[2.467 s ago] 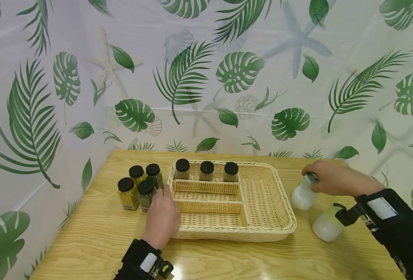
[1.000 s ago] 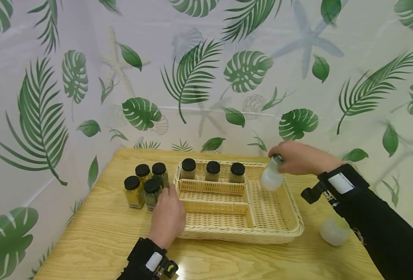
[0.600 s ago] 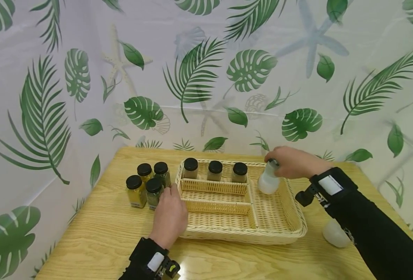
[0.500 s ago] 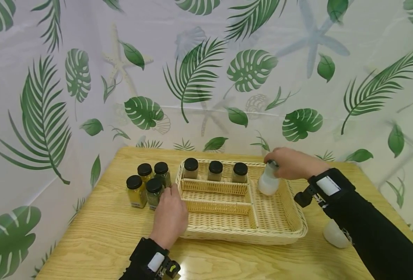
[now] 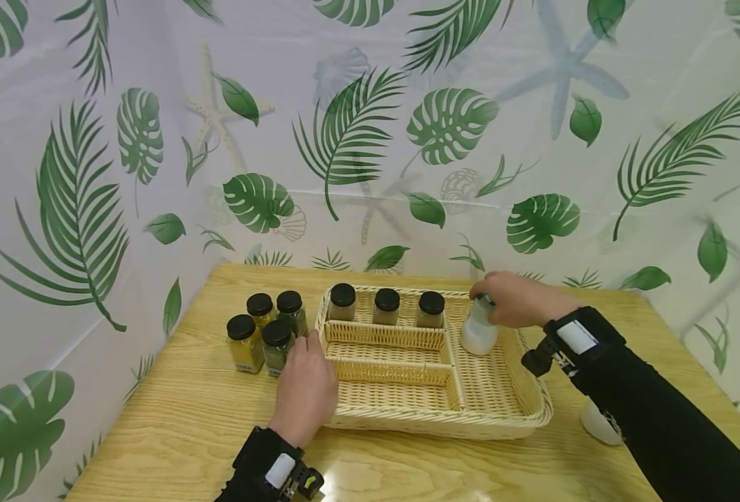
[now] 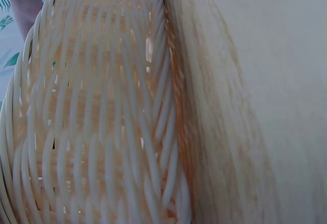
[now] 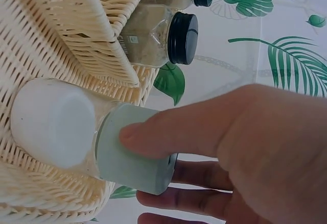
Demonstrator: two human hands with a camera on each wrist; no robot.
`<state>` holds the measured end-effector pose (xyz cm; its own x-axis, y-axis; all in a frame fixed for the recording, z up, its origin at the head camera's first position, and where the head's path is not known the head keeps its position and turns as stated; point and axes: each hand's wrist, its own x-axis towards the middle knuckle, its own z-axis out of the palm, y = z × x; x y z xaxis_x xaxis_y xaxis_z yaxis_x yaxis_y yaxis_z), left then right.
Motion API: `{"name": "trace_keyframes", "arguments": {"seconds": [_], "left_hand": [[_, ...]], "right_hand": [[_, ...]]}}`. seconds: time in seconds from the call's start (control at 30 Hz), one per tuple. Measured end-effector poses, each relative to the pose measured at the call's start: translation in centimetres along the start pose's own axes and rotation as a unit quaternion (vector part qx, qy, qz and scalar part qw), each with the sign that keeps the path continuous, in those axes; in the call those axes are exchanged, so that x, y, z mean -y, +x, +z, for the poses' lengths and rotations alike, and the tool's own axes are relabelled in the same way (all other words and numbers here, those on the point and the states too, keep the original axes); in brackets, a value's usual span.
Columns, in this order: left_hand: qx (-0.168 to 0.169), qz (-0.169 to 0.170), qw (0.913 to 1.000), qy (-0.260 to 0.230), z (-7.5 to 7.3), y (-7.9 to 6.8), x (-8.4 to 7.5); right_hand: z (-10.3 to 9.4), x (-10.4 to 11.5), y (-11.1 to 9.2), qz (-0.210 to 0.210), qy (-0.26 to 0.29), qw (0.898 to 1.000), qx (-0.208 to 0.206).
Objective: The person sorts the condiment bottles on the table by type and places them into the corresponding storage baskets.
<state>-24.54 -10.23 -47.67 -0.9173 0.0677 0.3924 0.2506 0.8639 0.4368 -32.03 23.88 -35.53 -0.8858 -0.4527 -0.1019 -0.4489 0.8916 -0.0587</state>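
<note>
My right hand point(image 5: 514, 298) pinches the pale green top of a clear seasoning bottle point(image 5: 478, 339) with white contents. In the right wrist view the thumb presses one side of that top, fingers on the other; the bottle point(image 7: 56, 124) stands in the basket's long right compartment, near its back. My left hand point(image 5: 307, 387) grips the left rim of the cream wicker basket point(image 5: 433, 422), fingertips partly hidden. The left wrist view shows only the woven basket wall point(image 6: 102, 112) and the table. Three black-lidded spice jars point(image 5: 386, 307) stand in the back left compartment.
Several black-lidded spice jars point(image 5: 244, 345), some yellow and some greenish, stand on the wooden table point(image 5: 175, 425) left of the basket. Another white-filled container point(image 5: 600, 422) stands to the right, partly behind my right forearm. A leaf-print cloth point(image 5: 370, 139) hangs behind.
My right hand has lifted the green-topped seasoning bottle from the table, carried it left, and lowered it into the basket's right compartment. My left hand has stayed at the rim.
</note>
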Motion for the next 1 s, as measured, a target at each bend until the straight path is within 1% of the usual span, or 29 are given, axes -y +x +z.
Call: {"name": "trace_keyframes", "arguments": {"seconds": [0.3,0.47,0.67,0.8,0.9,1.0], "left_hand": [[0.011,-0.016,0.9998,-0.001,-0.1,0.0,-0.2],[0.006,-0.013,0.9999,-0.007,-0.1,0.0,-0.2],[-0.002,-0.006,1.0000,-0.003,0.1,-0.1,-0.1],[-0.001,-0.007,1.0000,-0.002,0.1,-0.1,-0.1],[0.002,-0.011,0.9999,-0.004,0.0,-0.1,-0.2],[0.007,-0.017,0.9998,-0.006,0.0,-0.1,-0.3]], "right_hand": [[-0.1,0.8,-0.1,0.011,-0.018,1.000,-0.002],[0.1,1.0,-0.4,0.013,-0.023,1.000,-0.005],[0.1,1.1,-0.9,0.035,-0.031,0.999,0.007],[0.0,0.9,-1.5,0.035,-0.031,0.999,-0.006],[-0.1,0.7,-2.3,0.029,-0.029,0.999,-0.022],[-0.3,0.5,-3.2,0.036,-0.021,0.999,-0.026]]}}
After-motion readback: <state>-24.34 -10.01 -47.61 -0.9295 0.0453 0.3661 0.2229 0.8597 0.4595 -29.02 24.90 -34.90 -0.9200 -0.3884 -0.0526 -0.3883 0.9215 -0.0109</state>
